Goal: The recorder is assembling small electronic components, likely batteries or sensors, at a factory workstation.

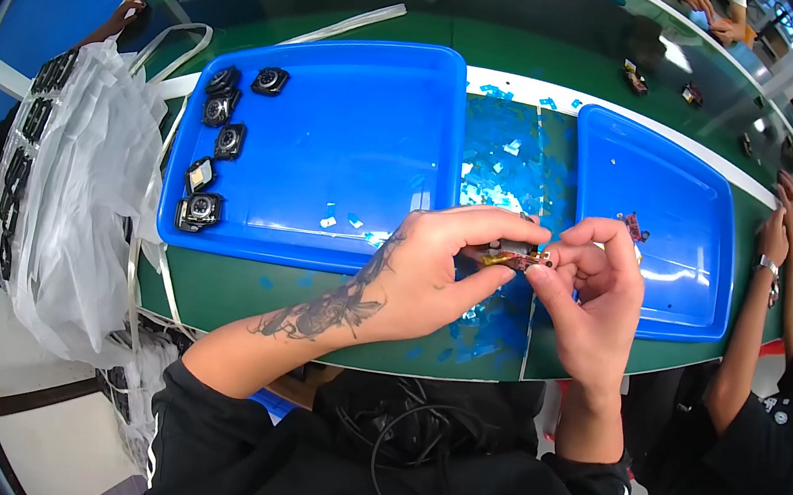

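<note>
My left hand (438, 273) and my right hand (591, 293) meet above the green table's front edge and pinch one small electronic part (514, 256) with a gold and dark body between their fingertips. The part hangs over the gap between two blue trays. The left blue tray (349, 151) holds several small black camera-like modules (215, 139) along its left side. The right blue tray (663, 202) holds one small reddish part (632, 225).
Blue film scraps (504, 152) litter the table between the trays. A clear plastic bag (73, 195) with dark parts lies at the left. Another person's arm (757, 325) rests at the right edge; a further person sits at the far left.
</note>
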`<act>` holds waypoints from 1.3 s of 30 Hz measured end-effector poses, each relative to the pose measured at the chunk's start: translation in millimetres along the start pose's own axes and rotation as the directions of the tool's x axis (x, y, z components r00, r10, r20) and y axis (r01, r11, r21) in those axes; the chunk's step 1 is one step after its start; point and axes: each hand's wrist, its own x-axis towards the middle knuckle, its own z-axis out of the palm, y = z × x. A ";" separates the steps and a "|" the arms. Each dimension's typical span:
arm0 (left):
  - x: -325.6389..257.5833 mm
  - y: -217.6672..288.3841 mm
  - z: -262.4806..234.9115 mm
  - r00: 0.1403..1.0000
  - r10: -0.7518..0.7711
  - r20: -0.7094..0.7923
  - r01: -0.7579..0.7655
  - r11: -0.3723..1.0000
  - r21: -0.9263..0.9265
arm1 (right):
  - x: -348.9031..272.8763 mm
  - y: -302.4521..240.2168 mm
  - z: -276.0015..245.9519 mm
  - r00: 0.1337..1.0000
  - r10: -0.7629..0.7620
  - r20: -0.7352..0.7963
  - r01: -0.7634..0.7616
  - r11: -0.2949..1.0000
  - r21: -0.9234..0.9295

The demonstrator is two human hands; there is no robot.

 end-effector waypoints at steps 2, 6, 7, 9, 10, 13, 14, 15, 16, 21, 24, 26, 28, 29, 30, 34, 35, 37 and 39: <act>-0.3 -2.1 0.3 0.999 0.021 -0.029 -0.022 1.000 -0.017 | 0.4 -1.3 -0.6 1.000 0.000 -0.019 0.000 1.000 0.019; 1.8 -1.4 -0.9 0.999 -0.034 0.007 0.034 0.994 -0.104 | 0.4 0.0 -3.2 1.000 0.021 0.014 -0.021 1.000 0.011; 1.8 -1.4 -0.1 0.999 -0.033 0.017 0.035 0.992 -0.120 | 0.8 -1.0 -3.7 0.999 0.034 0.017 -0.033 0.999 -0.023; 1.7 -1.4 0.1 0.999 -0.034 0.028 0.038 0.990 -0.136 | 1.5 -3.2 -3.4 0.999 0.048 0.019 -0.047 0.997 -0.055; 1.9 -1.5 -0.3 0.999 -0.031 0.032 0.035 0.991 -0.127 | 1.9 -4.4 -2.8 0.999 0.046 0.012 -0.045 0.995 -0.094; 1.3 -2.6 1.7 0.999 -0.027 0.023 0.029 0.994 -0.104 | 3.8 -5.5 -3.3 0.999 0.037 0.008 -0.035 0.985 -0.169; 0.8 -3.4 2.9 1.000 -0.024 0.007 0.025 0.996 -0.091 | 4.0 -5.4 -3.8 0.999 0.029 0.015 -0.025 0.978 -0.206; 1.1 -4.1 4.0 1.000 -0.025 0.012 0.026 0.995 -0.091 | 3.9 -5.2 -3.9 0.999 0.030 0.011 -0.027 0.978 -0.206; 1.3 -4.8 5.2 0.999 -0.037 0.002 0.037 0.994 -0.104 | 3.8 -4.8 -3.6 1.000 0.015 0.005 -0.013 0.974 -0.225; 2.7 -6.8 9.5 1.000 0.002 -0.019 -0.004 0.994 -0.105 | 4.1 2.8 -5.4 0.998 -0.056 0.006 0.055 0.956 -0.287; 0.8 -2.9 12.8 0.998 -0.021 -0.059 0.011 0.985 -0.172 | 3.4 0.5 2.4 1.000 -0.003 -0.011 0.001 0.983 -0.184; 1.6 -4.7 14.5 0.993 -0.002 -0.119 -0.030 0.962 -0.271 | -0.7 6.7 12.4 0.994 -0.100 -0.037 0.091 0.978 -0.190; 1.5 -2.5 14.0 0.993 -0.051 -0.105 0.012 0.941 -0.339 | -1.9 11.8 16.4 0.975 -0.215 -0.051 0.190 0.933 -0.305; 2.0 -1.4 12.4 0.991 -0.106 -0.084 0.064 0.913 -0.402 | -0.3 12.8 15.3 0.974 -0.224 -0.044 0.200 0.929 -0.310; 0.9 -3.9 9.6 0.990 -0.134 -0.050 0.104 0.913 -0.394 | 1.7 12.2 14.9 0.984 -0.177 -0.024 0.163 0.946 -0.281; -1.9 -3.2 13.1 0.974 -0.058 -0.217 0.030 0.991 -0.129 | 48.0 -5.5 -2.1 0.993 -0.051 0.109 0.075 0.970 -0.231; -0.9 -10.5 13.5 0.929 0.123 -0.348 -0.106 0.992 0.068 | 79.5 -2.1 -8.3 0.980 -0.095 0.175 0.146 0.940 -0.309; -0.7 3.9 -2.9 0.874 0.315 -0.370 -0.233 0.940 0.249 | 154.7 6.7 -14.1 0.965 -0.132 0.225 0.221 0.873 -0.435; -16.3 39.3 -16.0 0.831 0.507 -0.228 -0.396 0.828 0.397 | 217.5 21.4 -27.2 0.995 -0.054 0.089 0.097 0.803 -0.588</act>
